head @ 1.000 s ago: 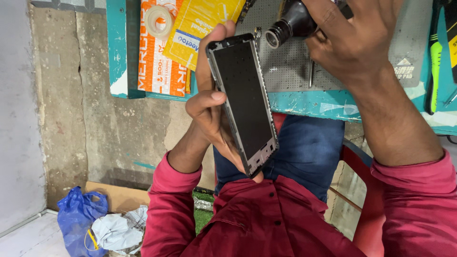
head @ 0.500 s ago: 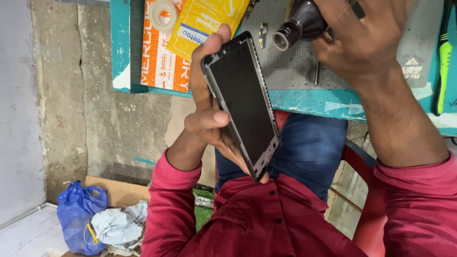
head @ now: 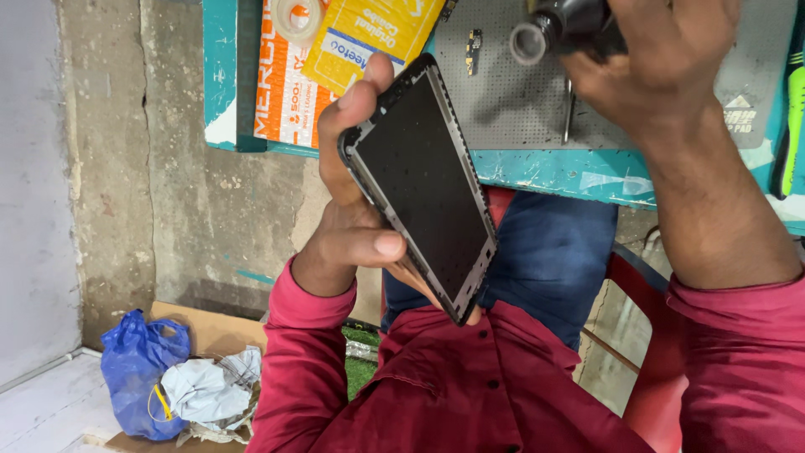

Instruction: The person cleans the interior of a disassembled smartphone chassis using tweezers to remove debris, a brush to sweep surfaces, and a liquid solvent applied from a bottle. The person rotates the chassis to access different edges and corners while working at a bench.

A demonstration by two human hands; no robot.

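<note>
Gripping the black phone frame [head: 422,189] tilted at center, your left hand [head: 356,226] wraps its edges while your right hand [head: 662,63], at one o'clock, clasps a dark cylindrical tool [head: 558,25] over the worktop [head: 545,172].

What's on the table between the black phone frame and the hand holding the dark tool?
In the head view, between the phone frame and the right hand lies the grey perforated mat, with a small component on it.
</note>
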